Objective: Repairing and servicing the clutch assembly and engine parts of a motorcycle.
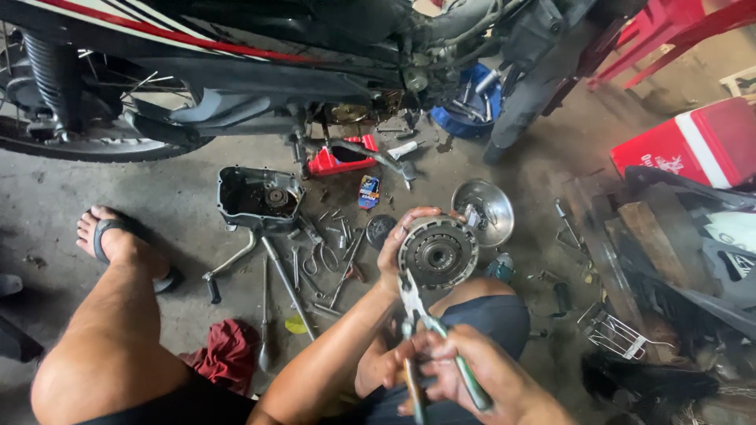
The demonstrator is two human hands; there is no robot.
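My left hand (396,250) grips a round grey clutch assembly (438,253) by its left rim and holds it above my knee. My right hand (465,370) is closed around the green handles of a pair of pliers (417,311). The pliers' jaws touch the lower left edge of the clutch. Both hands are over my right thigh in dark shorts.
A motorcycle (260,71) stands on the concrete floor ahead. Below it lie an engine cover (258,197), scattered wrenches and bolts (323,252), a red tray (340,160), a steel bowl (484,208) and a red rag (228,350). Red crate (693,145) and clutter at right.
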